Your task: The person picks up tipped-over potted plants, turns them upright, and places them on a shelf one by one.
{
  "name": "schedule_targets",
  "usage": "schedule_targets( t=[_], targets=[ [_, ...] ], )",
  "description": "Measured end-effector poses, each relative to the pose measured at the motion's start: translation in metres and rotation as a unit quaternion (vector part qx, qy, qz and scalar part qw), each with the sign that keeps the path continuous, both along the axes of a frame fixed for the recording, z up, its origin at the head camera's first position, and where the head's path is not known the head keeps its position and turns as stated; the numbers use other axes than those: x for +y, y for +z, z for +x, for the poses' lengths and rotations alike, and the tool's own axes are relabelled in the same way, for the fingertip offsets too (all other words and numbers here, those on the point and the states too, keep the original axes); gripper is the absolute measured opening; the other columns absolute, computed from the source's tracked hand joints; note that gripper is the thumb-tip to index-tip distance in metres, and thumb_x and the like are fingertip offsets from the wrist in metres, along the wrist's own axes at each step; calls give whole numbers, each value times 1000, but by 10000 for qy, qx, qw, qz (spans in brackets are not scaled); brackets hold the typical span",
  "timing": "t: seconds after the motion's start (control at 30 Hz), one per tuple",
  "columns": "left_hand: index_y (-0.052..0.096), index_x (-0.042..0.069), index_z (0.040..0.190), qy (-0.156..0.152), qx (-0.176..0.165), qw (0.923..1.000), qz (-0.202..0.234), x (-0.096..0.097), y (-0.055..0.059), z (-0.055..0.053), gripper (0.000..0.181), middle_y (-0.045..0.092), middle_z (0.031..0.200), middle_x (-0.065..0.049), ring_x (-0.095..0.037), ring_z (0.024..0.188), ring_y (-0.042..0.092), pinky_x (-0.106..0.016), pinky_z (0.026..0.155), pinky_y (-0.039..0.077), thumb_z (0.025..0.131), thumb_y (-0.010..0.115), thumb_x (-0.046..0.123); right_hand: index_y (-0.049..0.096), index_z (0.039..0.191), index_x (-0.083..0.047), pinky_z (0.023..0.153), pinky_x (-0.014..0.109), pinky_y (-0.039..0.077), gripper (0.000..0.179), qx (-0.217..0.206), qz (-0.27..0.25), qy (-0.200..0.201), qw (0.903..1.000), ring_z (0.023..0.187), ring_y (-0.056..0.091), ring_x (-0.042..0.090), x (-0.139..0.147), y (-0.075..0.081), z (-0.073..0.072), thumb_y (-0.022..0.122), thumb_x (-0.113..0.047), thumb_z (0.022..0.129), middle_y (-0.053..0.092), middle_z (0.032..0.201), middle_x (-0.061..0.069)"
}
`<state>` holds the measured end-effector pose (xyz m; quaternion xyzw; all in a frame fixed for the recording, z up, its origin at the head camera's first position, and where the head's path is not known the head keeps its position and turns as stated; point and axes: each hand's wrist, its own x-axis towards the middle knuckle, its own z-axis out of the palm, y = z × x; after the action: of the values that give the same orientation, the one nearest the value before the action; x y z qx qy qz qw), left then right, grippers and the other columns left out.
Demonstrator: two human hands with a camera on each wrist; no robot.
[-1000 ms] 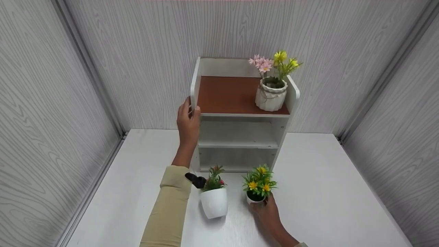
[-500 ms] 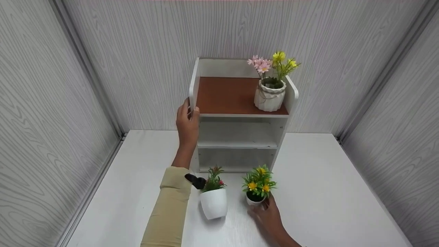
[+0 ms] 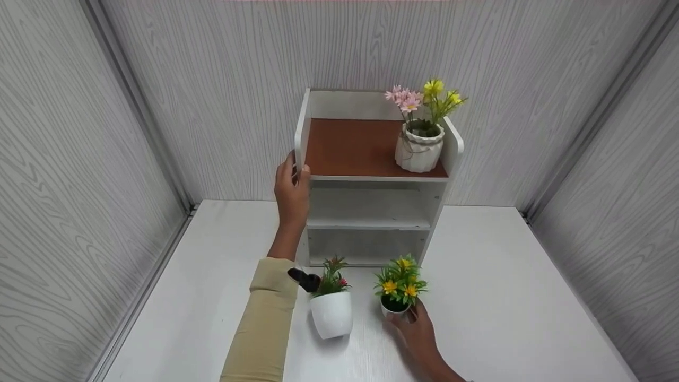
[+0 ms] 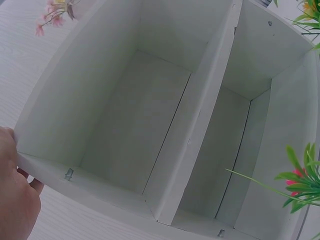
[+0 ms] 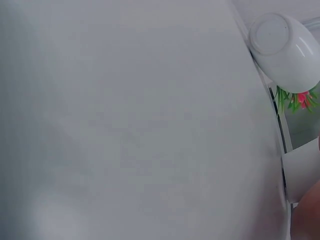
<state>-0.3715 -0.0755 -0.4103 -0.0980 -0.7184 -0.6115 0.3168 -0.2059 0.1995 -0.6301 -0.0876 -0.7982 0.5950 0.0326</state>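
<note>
My left hand (image 3: 292, 196) grips the left side panel of a small white shelf unit (image 3: 376, 228) with a brown top, thumb in front and fingers behind. In the left wrist view that hand (image 4: 17, 187) holds the edge beside the unit's compartments. My right hand (image 3: 416, 329) grips a small white pot with a yellow-flowered plant (image 3: 401, 284) in front of the shelf, thumb and fingers around its lower right side. In the right wrist view only an edge of this hand (image 5: 307, 212) shows at lower right.
A larger white pot with red flowers (image 3: 331, 314) leans on the white table (image 3: 509, 297), left of the yellow-flowered one; its base faces the right wrist camera. A ribbed white pot with pink and yellow flowers (image 3: 419, 151) stands on the shelf top's right. Grey panels (image 3: 228, 106) surround the table.
</note>
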Motion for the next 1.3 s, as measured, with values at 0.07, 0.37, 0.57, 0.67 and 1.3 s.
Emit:
schedule_targets(
  t=[0.07, 0.37, 0.57, 0.67, 1.3],
  targets=[
    [37, 7, 156, 19, 15, 10000, -14, 0, 0, 0, 55, 50, 142, -11, -21, 135, 50, -37, 110, 46, 107, 50, 29, 27, 156, 1, 117, 52, 35, 94, -30, 44, -24, 10000, 147, 33, 42, 0, 1, 0, 81, -30, 86, 32, 159, 26],
    [36, 8, 156, 41, 0, 10000, -18, 0, -1, -1, 56, 49, 142, -10, -20, 135, 50, -36, 110, 46, 107, 50, 30, 27, 157, 0, 114, 51, 39, 98, -31, -180, 6, 9998, 147, 34, 40, 2, 1, -1, 79, -44, 86, 35, 158, 25],
    [37, 8, 156, 75, -5, 9999, -66, 1, -1, 0, 54, 50, 142, -11, -21, 135, 51, -36, 110, 46, 107, 50, 27, 27, 159, -6, 108, 46, 48, 96, 25, -537, 124, 9985, 145, 39, 37, 4, 1, 2, 78, -44, 87, 39, 157, 20],
    [36, 9, 156, 49, -1, 10000, -53, 0, 0, 0, 54, 49, 142, -11, -21, 136, 50, -37, 111, 46, 107, 50, 28, 27, 159, -8, 105, 43, 50, 95, 12, -628, 211, 9978, 144, 40, 38, 4, 3, 2, 77, -46, 87, 39, 157, 18],
    [34, 7, 157, -8, 83, 9998, -162, -1, 0, -1, 56, 48, 143, -11, -19, 135, 50, -37, 111, 45, 107, 49, 28, 37, 155, -8, 110, 41, 45, 86, 227, -619, 466, 9967, 141, 46, 33, -3, 46, 5, 80, -36, 86, 47, 152, 16]
  ],
)
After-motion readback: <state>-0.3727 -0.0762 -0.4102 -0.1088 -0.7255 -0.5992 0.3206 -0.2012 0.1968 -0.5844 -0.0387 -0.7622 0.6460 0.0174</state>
